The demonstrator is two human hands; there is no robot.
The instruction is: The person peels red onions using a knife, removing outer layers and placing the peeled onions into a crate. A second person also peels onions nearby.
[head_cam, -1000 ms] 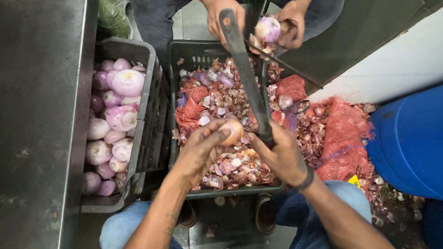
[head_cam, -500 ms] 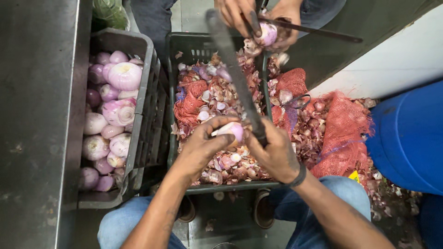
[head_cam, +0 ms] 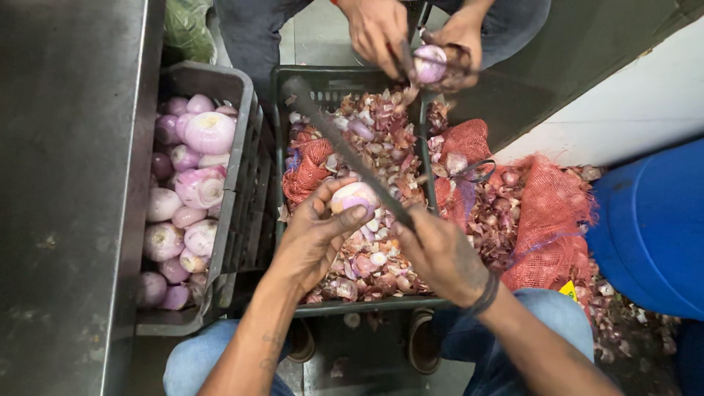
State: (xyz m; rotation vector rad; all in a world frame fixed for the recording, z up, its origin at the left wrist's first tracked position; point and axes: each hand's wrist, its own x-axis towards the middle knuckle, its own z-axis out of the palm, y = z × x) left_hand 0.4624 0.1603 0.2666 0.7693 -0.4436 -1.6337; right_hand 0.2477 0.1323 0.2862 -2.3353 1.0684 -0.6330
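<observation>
- The left hand (head_cam: 315,235) is closed around an onion (head_cam: 354,196), with the fingers curled over its top and the thumb under it.
- The onion is half peeled, pale with purple skin, and it is above the middle crate (head_cam: 352,302).
- The right hand (head_cam: 440,253) is closed on the handle of a long dark knife (head_cam: 345,154); the blade goes up and left, just beside the onion.
- The middle crate is full of onion skins (head_cam: 381,128) and some red net.
- A second crate (head_cam: 235,95), to the left, holds many peeled onions (head_cam: 209,132).
- To the right, red net sacks (head_cam: 543,213) lie on the floor with more skins, next to a blue drum (head_cam: 653,227).
- At the top, another person's two hands (head_cam: 378,29) hold another onion (head_cam: 430,63) and a knife.
- A grey metal surface (head_cam: 66,183) is at the far left.
</observation>
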